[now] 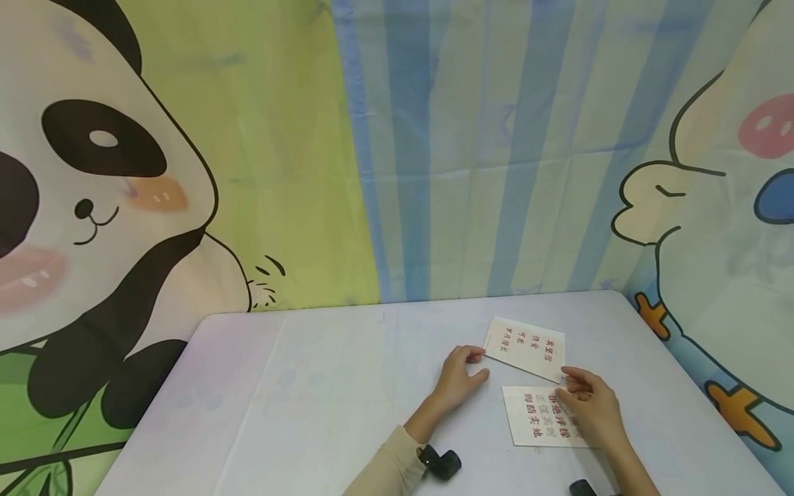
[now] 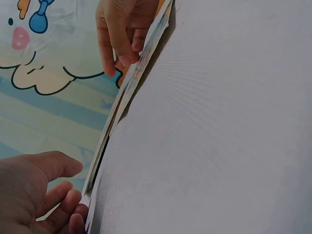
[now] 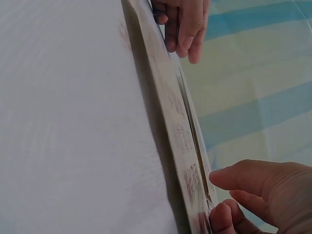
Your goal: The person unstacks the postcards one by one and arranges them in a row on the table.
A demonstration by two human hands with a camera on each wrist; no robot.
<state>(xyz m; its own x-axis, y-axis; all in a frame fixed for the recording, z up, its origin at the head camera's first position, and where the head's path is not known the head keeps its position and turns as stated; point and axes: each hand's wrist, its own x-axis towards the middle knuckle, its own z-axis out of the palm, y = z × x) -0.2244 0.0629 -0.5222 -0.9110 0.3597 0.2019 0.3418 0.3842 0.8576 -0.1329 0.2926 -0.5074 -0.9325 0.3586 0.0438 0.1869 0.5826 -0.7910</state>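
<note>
Two pale rectangular cards with red Chinese characters lie on the white table. The farther card (image 1: pixel 524 348) is turned at an angle; the nearer card (image 1: pixel 527 417) also bears some grey characters. My left hand (image 1: pixel 457 379) is at the farther card's left corner, fingertips touching its edge, thumb spread away. My right hand (image 1: pixel 592 406) is over the nearer card's right part and covers some of its characters. Its fingertips are at the farther card's near right corner, with thumb and fingers apart. Both cards appear almost edge-on in the right wrist view.
The white tabletop (image 1: pixel 322 393) stretches to the left of the cards. Behind it hangs a curtain (image 1: pixel 459 151) with blue stripes and a cartoon panda (image 1: pixel 186 269). A black wrist device (image 1: pixel 442 463) is strapped at the left sleeve.
</note>
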